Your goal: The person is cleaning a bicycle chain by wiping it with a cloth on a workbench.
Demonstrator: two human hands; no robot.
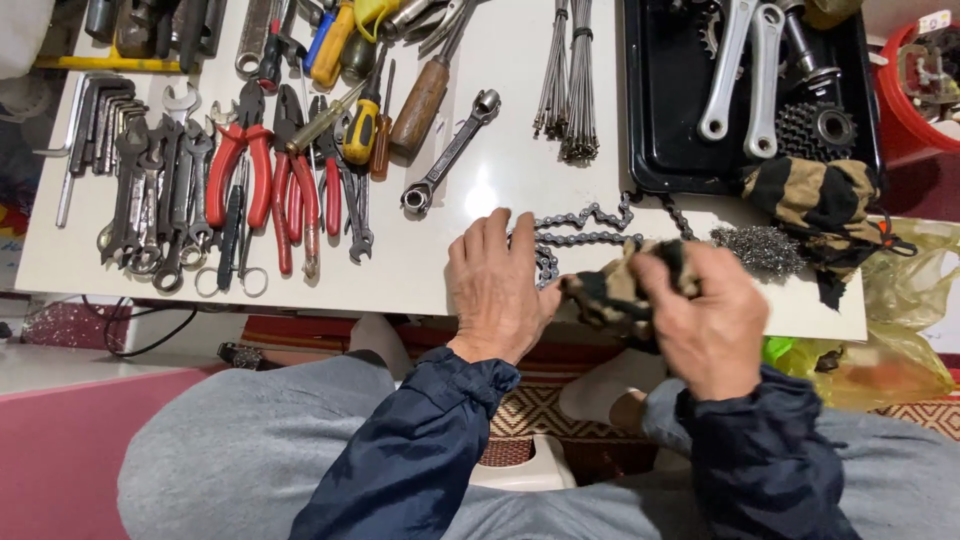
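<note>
Dark blue sleeves (420,450) reach up from the lap toward the white table (440,270). Along its left edge lie spanners (160,190), then red-handled pliers (240,170) and screwdrivers (365,120) toward the far edge. At the near edge, the left hand (495,285) rests flat, fingers spread, pressing down the bicycle chain (580,235). Just beside it, the right hand (700,310) pinches a striped rag (610,290) around the chain. Steel wool (760,248) sits near the right edge, in front of a black tray (660,100) holding crank arms (740,70) in the far right corner.
</note>
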